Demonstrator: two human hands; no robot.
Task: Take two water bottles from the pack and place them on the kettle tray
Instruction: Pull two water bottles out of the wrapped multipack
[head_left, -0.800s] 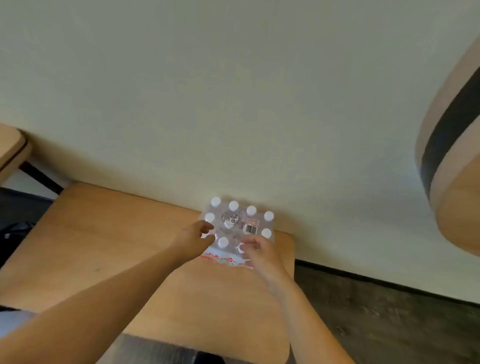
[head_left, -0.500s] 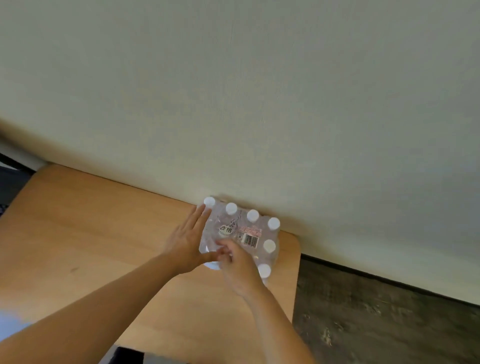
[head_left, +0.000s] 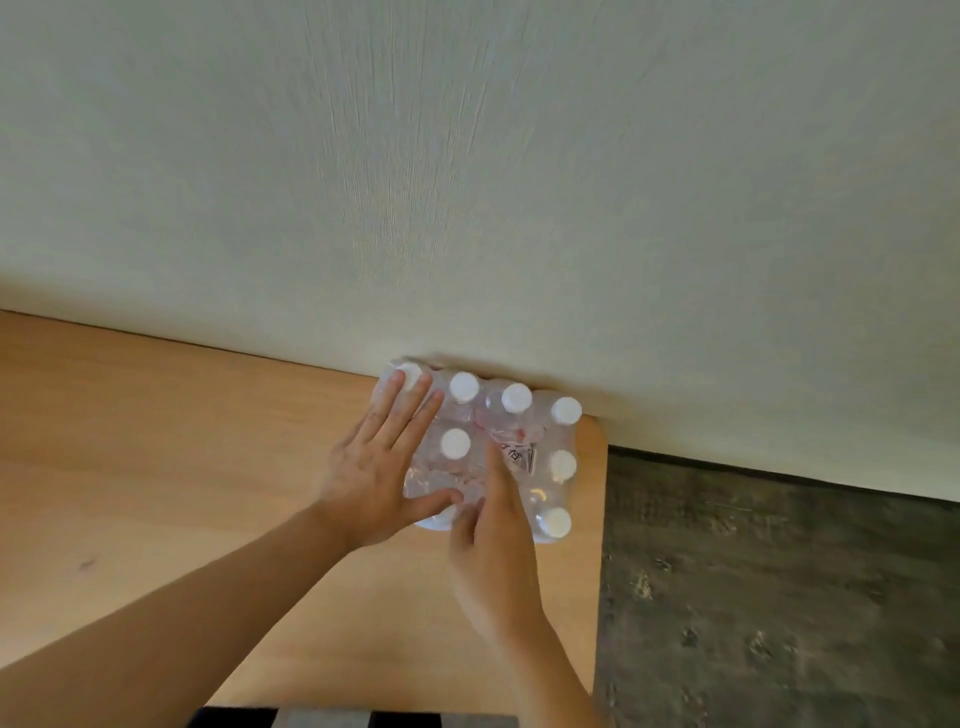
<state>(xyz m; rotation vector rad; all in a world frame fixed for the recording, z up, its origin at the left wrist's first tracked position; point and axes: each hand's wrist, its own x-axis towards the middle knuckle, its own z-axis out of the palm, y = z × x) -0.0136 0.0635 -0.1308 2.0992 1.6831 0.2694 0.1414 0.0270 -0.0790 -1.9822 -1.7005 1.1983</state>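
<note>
Head view. Wall (head_left: 467, 182): pale, textured. Table (head_left: 156, 467): light wood, abutting wall. Floor (head_left: 779, 597): dark, at right. Pack (head_left: 519, 441): shrink-wrapped white-capped bottles, on table's far right corner against wall. Left hand (head_left: 374, 473): flat, fingers spread, pressing pack's left side. Right hand (head_left: 493, 551): index finger extended onto wrap, grasping nothing.

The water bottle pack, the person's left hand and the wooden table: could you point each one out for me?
water bottle pack (head_left: 511, 452): head view, on the label on its plastic wrap.
left hand (head_left: 366, 475): head view, on the back of the hand, which lies flat on the pack.
wooden table (head_left: 171, 441): head view, on bare tabletop left of the pack.
</note>
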